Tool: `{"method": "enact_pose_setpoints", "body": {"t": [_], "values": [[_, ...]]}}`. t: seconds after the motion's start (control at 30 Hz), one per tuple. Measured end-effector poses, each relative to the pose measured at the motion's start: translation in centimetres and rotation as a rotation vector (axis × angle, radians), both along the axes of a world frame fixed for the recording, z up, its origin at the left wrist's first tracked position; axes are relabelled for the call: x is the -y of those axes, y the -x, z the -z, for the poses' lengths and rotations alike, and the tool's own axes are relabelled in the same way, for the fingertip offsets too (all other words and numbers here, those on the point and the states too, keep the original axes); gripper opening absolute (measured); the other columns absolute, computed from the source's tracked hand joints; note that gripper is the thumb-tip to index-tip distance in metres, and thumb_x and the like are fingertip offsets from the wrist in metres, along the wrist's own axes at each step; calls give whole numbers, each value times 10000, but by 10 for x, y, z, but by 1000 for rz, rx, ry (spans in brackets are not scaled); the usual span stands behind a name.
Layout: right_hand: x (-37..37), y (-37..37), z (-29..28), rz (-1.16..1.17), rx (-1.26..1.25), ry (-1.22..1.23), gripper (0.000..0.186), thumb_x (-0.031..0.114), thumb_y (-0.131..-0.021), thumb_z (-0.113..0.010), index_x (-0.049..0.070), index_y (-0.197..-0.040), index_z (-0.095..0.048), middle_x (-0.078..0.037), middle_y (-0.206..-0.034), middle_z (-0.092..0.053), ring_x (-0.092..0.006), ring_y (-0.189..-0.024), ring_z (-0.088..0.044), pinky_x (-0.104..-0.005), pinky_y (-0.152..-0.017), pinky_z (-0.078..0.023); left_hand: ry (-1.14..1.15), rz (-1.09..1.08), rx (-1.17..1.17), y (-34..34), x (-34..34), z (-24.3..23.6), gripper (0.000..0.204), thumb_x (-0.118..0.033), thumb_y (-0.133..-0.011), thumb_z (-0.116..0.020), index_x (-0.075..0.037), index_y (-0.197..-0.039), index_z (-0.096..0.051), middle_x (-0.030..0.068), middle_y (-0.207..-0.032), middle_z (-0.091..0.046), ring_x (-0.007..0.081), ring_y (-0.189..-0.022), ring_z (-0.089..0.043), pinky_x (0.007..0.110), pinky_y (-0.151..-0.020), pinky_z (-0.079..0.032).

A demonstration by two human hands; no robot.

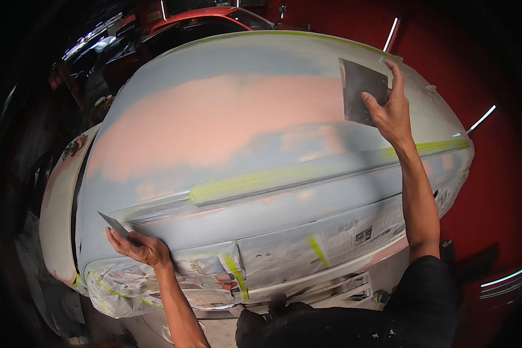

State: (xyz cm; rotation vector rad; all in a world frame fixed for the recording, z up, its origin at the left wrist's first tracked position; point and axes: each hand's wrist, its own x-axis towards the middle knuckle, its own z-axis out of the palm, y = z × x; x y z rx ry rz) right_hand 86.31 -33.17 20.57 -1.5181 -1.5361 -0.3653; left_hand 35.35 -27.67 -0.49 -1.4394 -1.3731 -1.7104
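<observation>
- Print covers the newspaper [296,246] masking the lower part of the frame, with columns of text and small pictures; it is too small and faint to read.
- Strips of yellow-green tape [317,251] cross the paper, which is creased and bunched at lower left and flatter toward lower centre.
- The car body [174,127] fills the middle of the frame, a broad curved panel with a matt, patchy finish: a large salmon-pink area at centre left, soft-edged grey around it, off-white toward the upper right.
- A long narrow moulding [261,182] runs across the panel's middle, much of it yellow-green, duller and greyish at its left end.
- At upper right, the right hand [391,107] holds a dark rectangular sheet [358,93], thin, smooth-looking and straight-edged. The thumb is clamped over its face, the index finger reaches up by its right edge, and the other fingers are mostly hidden.
- At lower left, the left hand [138,248] pinches a thin dark piece [112,223] between thumb and fingers, seen nearly edge-on, with its pointed corner toward the upper left.
- A glossy red car [206,16] stands at the top; a deep red wall [499,191] fills the right.
</observation>
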Motion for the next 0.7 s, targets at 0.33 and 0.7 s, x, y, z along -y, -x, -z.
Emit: {"method": "enact_pose_setpoints", "body": {"t": [0.33, 0.7], "values": [[47, -36, 3, 82, -439, 48, 676, 164, -872, -678, 33, -1460, -371, -245, -1121, -660, -303, -1022, -682, -323, -791, -546, 69, 147, -121, 1, 6, 0, 485, 31, -1007, -346, -22, -1484, -281, 248, -1481, -295, 386, -1369, -355, 489, -1119, -326], [4, -11, -14, 192, -49, 463, 279, 27, -832, -651, -31, -1105, -669, -136, -1298, -582, -281, -1107, -602, -365, -965, -482, -8, 176, 55, 3, -4, 13, 416, -47, -1046, -342, 47, -1449, -299, 242, -1455, -339, 383, -1347, -388, 486, -1109, -370]]}}
